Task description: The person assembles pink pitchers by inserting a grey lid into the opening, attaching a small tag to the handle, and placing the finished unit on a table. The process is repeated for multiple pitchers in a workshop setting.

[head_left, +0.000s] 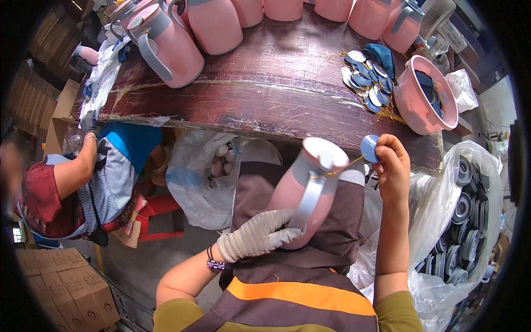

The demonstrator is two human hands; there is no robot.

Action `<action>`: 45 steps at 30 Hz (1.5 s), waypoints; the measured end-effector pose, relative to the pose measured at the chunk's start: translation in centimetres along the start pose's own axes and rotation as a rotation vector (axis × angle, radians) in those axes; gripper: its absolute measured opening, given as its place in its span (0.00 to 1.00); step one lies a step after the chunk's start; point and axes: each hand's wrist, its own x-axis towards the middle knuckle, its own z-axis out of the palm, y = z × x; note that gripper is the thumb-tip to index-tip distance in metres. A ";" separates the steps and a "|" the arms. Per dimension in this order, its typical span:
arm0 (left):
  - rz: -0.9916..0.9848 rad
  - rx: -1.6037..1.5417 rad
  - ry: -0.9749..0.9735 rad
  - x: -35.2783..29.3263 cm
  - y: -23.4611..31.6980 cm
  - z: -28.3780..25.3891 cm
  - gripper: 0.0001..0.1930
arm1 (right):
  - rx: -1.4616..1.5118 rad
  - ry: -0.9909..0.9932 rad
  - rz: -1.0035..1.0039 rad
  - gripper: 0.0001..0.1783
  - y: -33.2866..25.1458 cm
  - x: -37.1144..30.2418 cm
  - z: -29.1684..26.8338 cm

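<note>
A pink thermos jug with a grey collar and grey handle leans over my lap, its white mouth facing up. My left hand, in a striped knit glove, is closed around the lower body and handle. Bare and raised to the right of the jug, my right hand pinches a round blue hang tag. A thin gold cord stretches from this tag to the jug's neck by the handle. The palm side of my left hand is hidden.
Several pink jugs line the table's far side. A pile of round tags lies beside a pink basin. At right, a plastic bag holds grey round parts. A co-worker sits at left above stacked cartons.
</note>
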 end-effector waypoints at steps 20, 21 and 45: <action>0.095 -0.250 0.301 -2.5 8.2 -4.1 0.13 | -0.028 -0.263 0.142 0.12 3.3 -8.7 2.9; 0.189 -0.223 0.387 -2.0 8.5 -4.6 0.12 | -0.066 -0.269 0.141 0.12 3.4 -8.7 2.7; 0.208 1.072 0.815 9.3 -1.3 -16.8 0.19 | -0.244 -0.251 0.223 0.10 6.2 -4.6 1.4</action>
